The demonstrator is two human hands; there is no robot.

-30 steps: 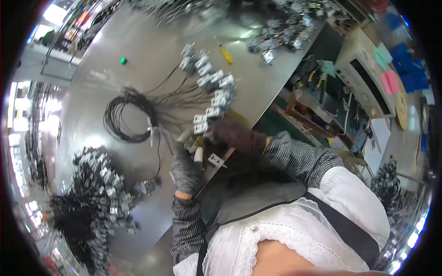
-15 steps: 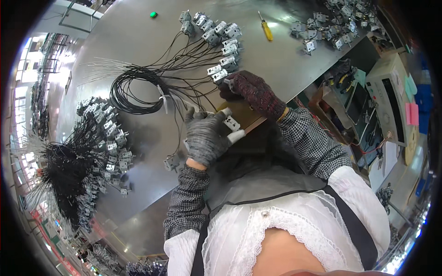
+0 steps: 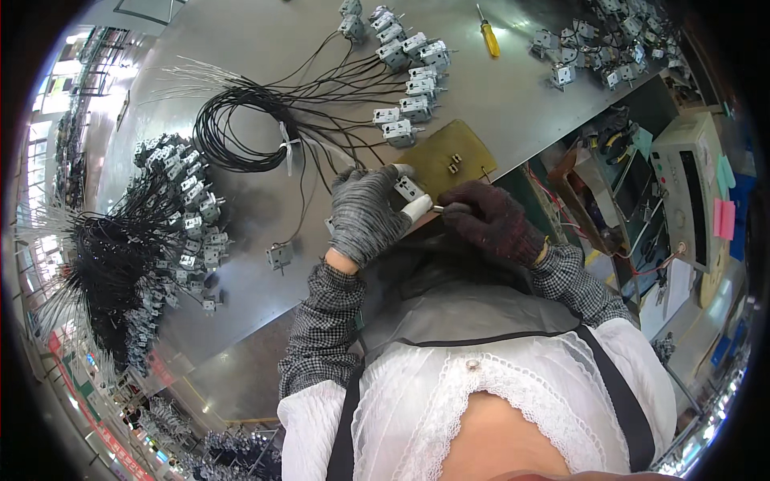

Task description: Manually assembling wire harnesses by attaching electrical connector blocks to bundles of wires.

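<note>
Possibly the block (image 3: 408, 188), pinched by the left hand (image 3: 365, 212) beside the plate (image 3: 443, 144), slips if the right hand (image 3: 496, 223), gripping a pin (image 3: 437, 209), pushes crookedly.

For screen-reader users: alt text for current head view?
Gloved left hand holds a small silvery part, right hand close by, near a yellow plate; black cable coil and yellow screwdriver lie beyond on the metal table.

The held block (image 3: 407, 189) and glossy tabletop (image 3: 473, 92) look metal, the gloves (image 3: 362, 216) matt cloth.
</note>
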